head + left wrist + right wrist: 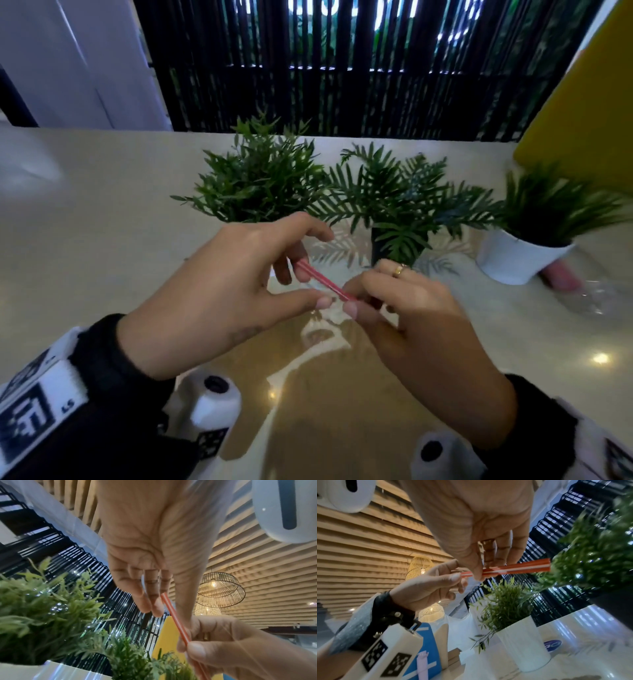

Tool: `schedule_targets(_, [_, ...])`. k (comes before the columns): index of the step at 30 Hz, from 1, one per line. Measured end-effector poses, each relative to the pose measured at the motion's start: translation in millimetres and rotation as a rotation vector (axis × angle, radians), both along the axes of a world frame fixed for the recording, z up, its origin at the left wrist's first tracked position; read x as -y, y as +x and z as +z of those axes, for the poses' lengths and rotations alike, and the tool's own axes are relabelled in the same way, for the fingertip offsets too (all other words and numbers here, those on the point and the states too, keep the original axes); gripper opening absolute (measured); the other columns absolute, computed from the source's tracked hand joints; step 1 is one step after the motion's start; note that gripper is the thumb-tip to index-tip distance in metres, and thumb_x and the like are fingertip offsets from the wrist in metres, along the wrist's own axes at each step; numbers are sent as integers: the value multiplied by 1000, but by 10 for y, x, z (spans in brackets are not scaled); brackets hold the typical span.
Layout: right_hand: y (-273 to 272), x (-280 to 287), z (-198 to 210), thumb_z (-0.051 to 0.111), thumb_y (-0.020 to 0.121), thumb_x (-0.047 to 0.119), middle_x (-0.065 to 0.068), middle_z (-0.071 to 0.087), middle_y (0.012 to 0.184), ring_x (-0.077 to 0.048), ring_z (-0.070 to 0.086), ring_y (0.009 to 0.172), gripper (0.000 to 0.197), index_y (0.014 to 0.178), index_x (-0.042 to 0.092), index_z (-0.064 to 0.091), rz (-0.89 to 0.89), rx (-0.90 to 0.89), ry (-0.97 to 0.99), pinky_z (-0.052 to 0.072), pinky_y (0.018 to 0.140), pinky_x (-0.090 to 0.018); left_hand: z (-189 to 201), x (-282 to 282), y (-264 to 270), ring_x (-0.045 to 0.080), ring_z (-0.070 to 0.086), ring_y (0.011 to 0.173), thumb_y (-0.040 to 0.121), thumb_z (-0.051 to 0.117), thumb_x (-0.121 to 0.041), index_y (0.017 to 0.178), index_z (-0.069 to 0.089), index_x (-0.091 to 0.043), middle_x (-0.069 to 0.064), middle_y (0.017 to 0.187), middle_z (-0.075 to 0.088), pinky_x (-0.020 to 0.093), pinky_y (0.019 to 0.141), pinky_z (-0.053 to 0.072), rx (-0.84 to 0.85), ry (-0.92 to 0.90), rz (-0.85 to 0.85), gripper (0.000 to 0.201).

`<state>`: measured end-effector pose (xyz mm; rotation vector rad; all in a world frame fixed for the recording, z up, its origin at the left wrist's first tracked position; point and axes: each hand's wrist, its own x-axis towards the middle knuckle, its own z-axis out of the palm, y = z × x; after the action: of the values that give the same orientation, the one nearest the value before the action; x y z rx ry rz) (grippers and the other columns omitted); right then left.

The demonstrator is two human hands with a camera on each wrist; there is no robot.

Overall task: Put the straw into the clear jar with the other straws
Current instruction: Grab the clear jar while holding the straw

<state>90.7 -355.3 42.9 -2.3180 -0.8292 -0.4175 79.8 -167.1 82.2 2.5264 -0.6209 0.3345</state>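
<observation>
A red-and-white striped straw (323,280) (175,616) (522,568) hangs level above the table, held between both hands. My left hand (308,284) pinches its far left end between thumb and fingertips (458,574). My right hand (352,301), with a gold ring on one finger, grips the near part between thumb and fingers (477,572). The straw's other end sticks out past the right hand toward the plants. A clear jar (596,298) sits blurred at the far right behind a white pot, with a pinkish shape (561,279) at its left side.
Three leafy potted plants stand in a row just beyond the hands: a left one (260,178), a middle one in a black pot (380,246), and a right one in a white pot (513,260). A yellow board (589,120) leans at the back right. The glossy table (102,222) stretches left.
</observation>
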Motion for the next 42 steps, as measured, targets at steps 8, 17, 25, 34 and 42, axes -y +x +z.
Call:
schedule_targets(8, [-172,996,7,58,82,31,0,51,55,-19,47,52,4,82,29,54,-337,-33,164,46,48,-45,-163,1029,393,10,56,87,74,59,-57,118,47,-31,-11,96,60,36,73,50,-113,184,-81,52])
schedule_targets(17, [-255,1951,-40,62,81,27,-1,57,55,-20,49,54,5,84,29,59,-561,6,194,47,48,-42,-779,2732,1413,34,47,119,83,61,-22,128,44,-13,15,129,51,48,94,43,-90,353,-378,49])
schedule_targets(25, [-218,2274,-247,56,80,29,-6,62,58,-27,57,56,18,79,12,63,-609,-52,170,51,52,-48,-1131,3564,1860,34,20,141,84,61,-15,142,19,-7,21,151,23,42,116,21,-79,346,-471,72])
schedule_targets(34, [-125,2457,-364,60,82,22,-4,63,59,-25,59,56,9,88,16,64,-603,-103,210,53,53,-47,-1282,3889,2081,37,10,142,95,38,-23,145,2,-12,19,154,14,46,118,10,-4,643,-284,63])
schedule_targets(42, [-199,2466,-384,56,82,45,6,63,57,-16,59,56,23,83,23,63,-595,-83,281,54,50,-39,-1144,3968,1927,33,33,126,87,53,-21,126,46,-16,15,136,35,43,95,38,160,621,-282,40])
